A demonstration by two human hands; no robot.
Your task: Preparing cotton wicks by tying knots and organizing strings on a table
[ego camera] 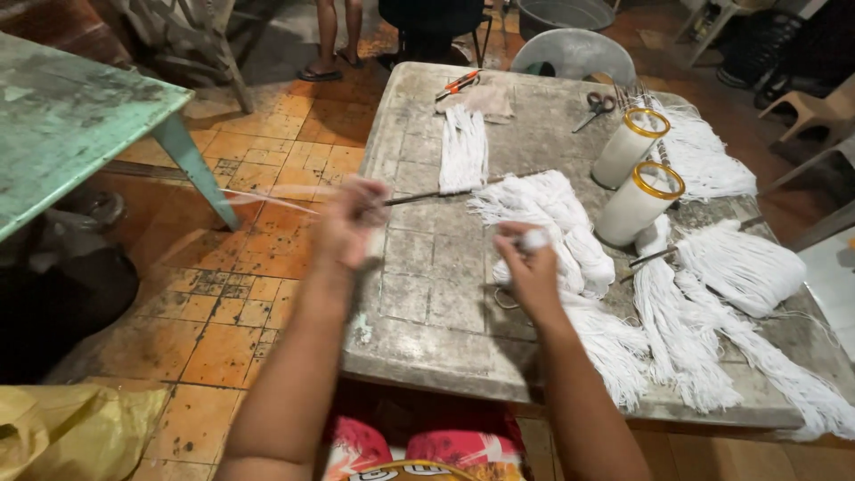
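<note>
My left hand (349,223) is raised over the table's left edge and is blurred; it seems to pinch a thin white thread (267,200) that stretches out to the left. My right hand (527,267) is closed on a small white bundle of string (534,239) above the worn grey table (427,294). Just beyond my hands lies a pile of white string bundles (561,218). A thin dark rod (445,191) runs across the table under a folded white hank (465,151).
Two white cylinders with gold rims (639,169) stand at the right, beside more string mops (704,312). Scissors (595,107) and an orange-handled tool (459,83) lie at the far end. A green table (71,116) stands left; a person's legs (337,40) stand beyond.
</note>
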